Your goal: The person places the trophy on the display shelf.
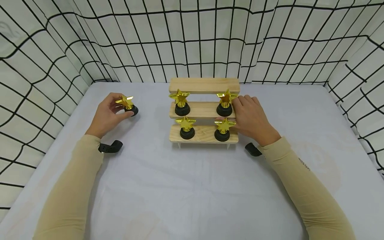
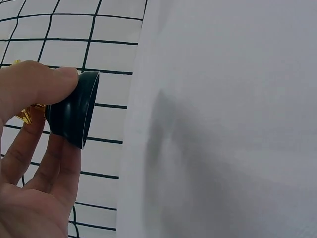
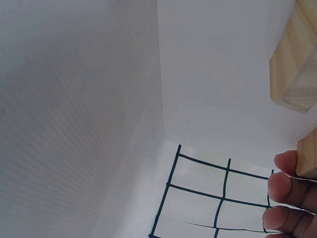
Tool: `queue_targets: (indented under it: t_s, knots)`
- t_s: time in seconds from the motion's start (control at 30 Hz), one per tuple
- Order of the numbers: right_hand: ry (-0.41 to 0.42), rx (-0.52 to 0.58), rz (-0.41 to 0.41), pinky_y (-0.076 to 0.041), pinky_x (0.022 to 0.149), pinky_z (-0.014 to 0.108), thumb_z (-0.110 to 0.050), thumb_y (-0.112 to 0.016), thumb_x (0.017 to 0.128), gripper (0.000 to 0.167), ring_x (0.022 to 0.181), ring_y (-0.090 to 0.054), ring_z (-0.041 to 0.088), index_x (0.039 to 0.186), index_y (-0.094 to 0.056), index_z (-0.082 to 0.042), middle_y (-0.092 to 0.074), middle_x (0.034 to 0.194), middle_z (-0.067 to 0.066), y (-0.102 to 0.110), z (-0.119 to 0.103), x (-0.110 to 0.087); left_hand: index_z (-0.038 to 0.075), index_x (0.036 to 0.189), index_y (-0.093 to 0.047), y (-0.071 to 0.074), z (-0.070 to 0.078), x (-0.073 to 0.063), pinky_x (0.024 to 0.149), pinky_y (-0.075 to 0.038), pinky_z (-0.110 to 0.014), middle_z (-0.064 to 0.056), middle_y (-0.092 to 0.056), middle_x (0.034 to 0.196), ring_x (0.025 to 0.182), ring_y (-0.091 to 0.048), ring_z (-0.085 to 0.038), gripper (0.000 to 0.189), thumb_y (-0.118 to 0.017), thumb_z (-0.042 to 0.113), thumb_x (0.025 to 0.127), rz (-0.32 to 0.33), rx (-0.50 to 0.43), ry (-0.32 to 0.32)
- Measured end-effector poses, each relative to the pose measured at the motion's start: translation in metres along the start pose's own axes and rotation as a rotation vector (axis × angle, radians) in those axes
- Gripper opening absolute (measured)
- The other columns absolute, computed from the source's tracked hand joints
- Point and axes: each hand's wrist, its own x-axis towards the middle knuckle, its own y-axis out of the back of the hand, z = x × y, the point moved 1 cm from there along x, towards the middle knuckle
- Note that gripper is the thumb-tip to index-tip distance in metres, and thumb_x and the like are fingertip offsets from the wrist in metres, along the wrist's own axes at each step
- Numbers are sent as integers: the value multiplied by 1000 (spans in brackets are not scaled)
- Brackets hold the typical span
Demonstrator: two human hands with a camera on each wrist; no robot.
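Observation:
My left hand (image 1: 103, 116) holds a gold star trophy (image 1: 129, 104) by its round black base, thumb on one side and fingers on the other. In the left wrist view the base (image 2: 74, 111) is tipped sideways, its underside facing the white cloth. A three-tier wooden display stand (image 1: 204, 110) stands at centre. My right hand (image 1: 253, 118) grips the right end of its middle tier, the thumb partly hidden behind a lower trophy (image 1: 222, 134). Fingertips (image 3: 280, 186) show against the wooden tier end (image 3: 308, 156) in the right wrist view.
Two star trophies stand on the middle tier, left (image 1: 182, 109) and right (image 1: 224, 110). Another trophy (image 1: 187, 133) is on the bottom tier's left; the top tier (image 1: 204, 85) is bare wood. White cloth (image 1: 192, 186) covers the table, with black wire mesh (image 1: 198, 41) around it.

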Motion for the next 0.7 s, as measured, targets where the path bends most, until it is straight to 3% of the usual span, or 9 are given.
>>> queue_targets:
  t_s: [0.43,0.7]
  knots:
    - [-4,1,-9,-46,78,44,-70,-71,85,72,85,-54,32,103,-57,-2,-62,92,13,-1,0,0,21,132,-52,16,36,5,104,-48,-4,18,-54,125,114,-57,2,57,-84,10,86,15,31,-54]
    - [-7,4,5,-46,79,45,-66,-76,82,70,83,-52,31,103,-56,-2,-60,91,13,-1,0,-1,18,129,-53,17,62,8,105,-48,-4,16,-54,123,115,-58,3,55,-84,5,85,12,32,-146]
